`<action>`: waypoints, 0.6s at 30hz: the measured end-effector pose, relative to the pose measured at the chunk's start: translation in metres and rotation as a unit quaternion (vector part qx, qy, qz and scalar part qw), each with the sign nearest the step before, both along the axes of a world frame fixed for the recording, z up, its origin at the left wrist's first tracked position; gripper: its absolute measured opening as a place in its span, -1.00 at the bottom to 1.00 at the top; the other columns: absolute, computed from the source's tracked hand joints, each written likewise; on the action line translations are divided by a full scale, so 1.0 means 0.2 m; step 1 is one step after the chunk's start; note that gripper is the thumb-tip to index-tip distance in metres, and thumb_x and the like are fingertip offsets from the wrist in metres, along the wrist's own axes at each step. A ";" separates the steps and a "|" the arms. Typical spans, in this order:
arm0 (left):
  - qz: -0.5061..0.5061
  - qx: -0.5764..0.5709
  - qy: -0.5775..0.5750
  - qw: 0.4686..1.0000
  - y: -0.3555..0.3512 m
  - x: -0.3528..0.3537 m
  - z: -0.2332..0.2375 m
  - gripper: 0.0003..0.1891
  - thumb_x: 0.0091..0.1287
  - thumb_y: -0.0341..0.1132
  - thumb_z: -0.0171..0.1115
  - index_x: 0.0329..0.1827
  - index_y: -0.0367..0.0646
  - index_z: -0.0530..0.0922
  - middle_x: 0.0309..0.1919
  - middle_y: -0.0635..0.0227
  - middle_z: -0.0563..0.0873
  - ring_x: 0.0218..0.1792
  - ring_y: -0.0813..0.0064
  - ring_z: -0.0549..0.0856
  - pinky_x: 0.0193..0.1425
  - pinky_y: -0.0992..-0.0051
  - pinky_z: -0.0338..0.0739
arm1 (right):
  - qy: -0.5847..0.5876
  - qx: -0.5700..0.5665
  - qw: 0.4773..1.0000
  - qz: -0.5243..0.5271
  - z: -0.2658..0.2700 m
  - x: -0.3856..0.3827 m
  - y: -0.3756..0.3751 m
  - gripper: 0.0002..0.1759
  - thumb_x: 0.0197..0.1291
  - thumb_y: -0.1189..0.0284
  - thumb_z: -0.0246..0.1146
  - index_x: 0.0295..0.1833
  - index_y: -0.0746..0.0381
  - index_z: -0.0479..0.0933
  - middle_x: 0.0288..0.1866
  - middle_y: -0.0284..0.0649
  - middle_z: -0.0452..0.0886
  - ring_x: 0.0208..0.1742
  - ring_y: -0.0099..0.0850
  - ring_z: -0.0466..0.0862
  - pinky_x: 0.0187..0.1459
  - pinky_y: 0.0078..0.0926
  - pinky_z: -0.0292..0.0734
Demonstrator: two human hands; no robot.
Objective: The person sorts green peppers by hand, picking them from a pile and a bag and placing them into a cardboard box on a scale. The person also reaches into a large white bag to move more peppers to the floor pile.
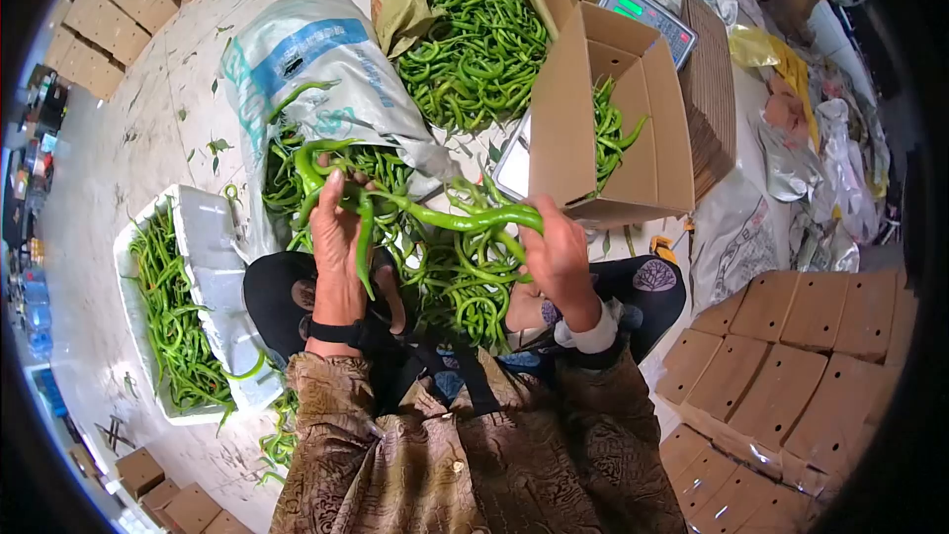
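Several long green chili peppers (pixel 365 237) are gripped in my left hand (pixel 339 237), some sticking up past the fingers and one hanging down. My right hand (pixel 559 255) is closed around the ends of more green chili peppers (pixel 465 220); one stretches across toward my left hand. Below both hands, a loose heap of green chili peppers (pixel 465 287) lies between my legs. Just beyond my left hand is the mouth of a white woven sack (pixel 326 59), with peppers spilling from it. An open cardboard box (pixel 633 69) with some peppers inside stands beyond my right hand.
A white foam box (pixel 188 237) of peppers stands at left. A yellowish sack (pixel 400 0) with a large pepper pile lies ahead. A digital scale (pixel 647 20) sits behind the cardboard box. Stacked cartons (pixel 791 366) fill the lower right, plastic bags (pixel 830 158) the right.
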State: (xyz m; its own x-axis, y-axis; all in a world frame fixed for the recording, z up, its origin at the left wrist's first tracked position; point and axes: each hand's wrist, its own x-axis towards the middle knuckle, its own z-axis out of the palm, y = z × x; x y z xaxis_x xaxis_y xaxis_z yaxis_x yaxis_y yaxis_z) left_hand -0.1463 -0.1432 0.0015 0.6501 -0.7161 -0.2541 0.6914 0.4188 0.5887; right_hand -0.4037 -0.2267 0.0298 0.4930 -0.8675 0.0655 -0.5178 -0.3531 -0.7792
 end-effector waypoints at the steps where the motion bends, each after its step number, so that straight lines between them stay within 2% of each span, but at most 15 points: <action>1: 0.009 0.005 -0.012 1.000 0.01 0.01 0.00 -0.62 0.38 -0.36 0.27 0.26 -0.07 0.49 -0.21 0.40 0.64 -0.21 0.55 0.63 -0.10 0.50 0.59 | -0.039 0.118 0.992 0.001 0.01 -0.01 -0.02 -0.63 0.20 0.47 0.21 0.11 0.32 0.43 -0.37 -0.07 0.60 -0.43 -0.06 0.62 -0.33 -0.22 0.51; 2: -0.006 0.006 -0.039 0.999 0.03 0.03 -0.01 -0.60 0.38 -0.36 0.27 0.27 -0.07 0.48 -0.23 0.44 0.63 -0.26 0.62 0.60 -0.16 0.56 0.54 | -0.112 0.314 0.943 -0.011 0.03 -0.04 -0.04 -0.61 0.28 0.42 0.21 0.18 0.33 0.43 -0.33 -0.23 0.58 -0.39 -0.43 0.58 -0.36 -0.45 0.48; 3: -0.013 0.035 -0.031 0.999 0.05 0.04 -0.04 -0.58 0.38 -0.35 0.26 0.30 -0.06 0.46 -0.25 0.49 0.59 -0.34 0.66 0.54 -0.22 0.59 0.48 | -0.108 0.313 0.943 -0.016 0.08 -0.05 -0.04 -0.61 0.28 0.42 0.21 0.18 0.33 0.43 -0.33 -0.23 0.58 -0.39 -0.43 0.58 -0.36 -0.45 0.48; 4: -0.009 0.039 -0.029 0.999 0.06 0.05 -0.06 -0.58 0.38 -0.35 0.26 0.30 -0.07 0.46 -0.27 0.51 0.57 -0.36 0.67 0.52 -0.24 0.59 0.46 | -0.227 0.426 0.875 -0.030 0.13 -0.04 -0.03 -0.63 0.33 0.41 0.19 0.19 0.33 0.43 -0.29 -0.27 0.57 -0.34 -0.54 0.53 -0.35 -0.53 0.46; 5: -0.005 0.042 -0.027 0.999 0.07 0.05 -0.08 -0.57 0.39 -0.35 0.26 0.31 -0.08 0.45 -0.28 0.53 0.55 -0.39 0.68 0.49 -0.26 0.59 0.44 | -0.341 0.523 0.780 -0.041 0.16 -0.05 -0.03 -0.64 0.37 0.40 0.16 0.20 0.34 0.43 -0.24 -0.30 0.56 -0.28 -0.65 0.49 -0.33 -0.61 0.45; 6: 0.006 0.063 -0.039 0.997 0.07 0.06 -0.10 -0.58 0.39 -0.36 0.25 0.30 -0.10 0.45 -0.32 0.56 0.50 -0.40 0.68 0.46 -0.29 0.59 0.40 | -0.365 0.536 0.761 -0.030 0.12 -0.06 -0.04 -0.64 0.41 0.40 0.13 0.23 0.34 0.42 -0.15 -0.23 0.56 -0.23 -0.61 0.50 -0.25 -0.62 0.48; 9: -0.043 0.019 -0.037 0.998 0.07 0.08 -0.13 -0.55 0.41 -0.39 0.20 0.35 -0.10 0.40 -0.27 0.53 0.50 -0.39 0.71 0.44 -0.27 0.61 0.37 | -0.372 0.549 0.747 -0.039 0.06 -0.05 -0.03 -0.60 0.42 0.39 0.13 0.28 0.33 0.38 -0.14 -0.23 0.56 -0.23 -0.59 0.51 -0.20 -0.61 0.49; 10: -0.047 0.017 -0.037 0.998 0.06 0.08 -0.14 -0.55 0.41 -0.39 0.20 0.35 -0.10 0.40 -0.27 0.53 0.50 -0.39 0.71 0.44 -0.27 0.61 0.37 | -0.374 0.557 0.741 -0.031 0.06 -0.04 -0.03 -0.54 0.43 0.42 0.10 0.38 0.32 0.31 -0.09 -0.22 0.57 -0.23 -0.58 0.52 -0.15 -0.59 0.51; 11: -0.053 -0.003 0.000 0.999 0.06 0.07 -0.15 -0.55 0.41 -0.39 0.18 0.36 -0.10 0.38 -0.25 0.51 0.51 -0.39 0.71 0.44 -0.26 0.61 0.37 | -0.376 0.555 0.741 -0.034 0.05 -0.03 -0.02 -0.54 0.43 0.42 0.10 0.38 0.32 0.31 -0.09 -0.22 0.57 -0.23 -0.58 0.52 -0.15 -0.59 0.51; 14: -0.088 -0.043 0.042 0.994 0.06 0.01 -0.06 -0.55 0.42 -0.37 0.15 0.37 -0.10 0.37 -0.23 0.47 0.52 -0.39 0.71 0.43 -0.25 0.61 0.36 | -0.451 0.573 0.684 0.021 -0.02 -0.02 -0.01 -0.45 0.44 0.46 0.05 0.50 0.28 0.19 0.01 -0.19 0.60 -0.17 -0.55 0.57 -0.09 -0.55 0.56; 18: -0.143 -0.075 0.024 0.987 0.05 -0.03 -0.05 -0.53 0.39 -0.34 0.19 0.35 -0.10 0.35 -0.23 0.44 0.52 -0.37 0.68 0.41 -0.24 0.59 0.36 | -0.453 0.572 0.684 0.007 0.00 -0.01 0.00 -0.47 0.44 0.45 0.06 0.48 0.27 0.23 0.00 -0.20 0.62 -0.15 -0.56 0.59 -0.09 -0.55 0.58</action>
State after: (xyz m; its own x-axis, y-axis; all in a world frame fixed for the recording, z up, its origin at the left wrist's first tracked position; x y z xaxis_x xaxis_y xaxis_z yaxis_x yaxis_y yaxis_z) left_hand -0.1521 -0.1325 -0.0092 0.4054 -0.9006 -0.1568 0.8193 0.2818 0.4993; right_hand -0.4052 -0.2266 0.0298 0.7091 -0.6017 -0.3676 0.3568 0.7558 -0.5490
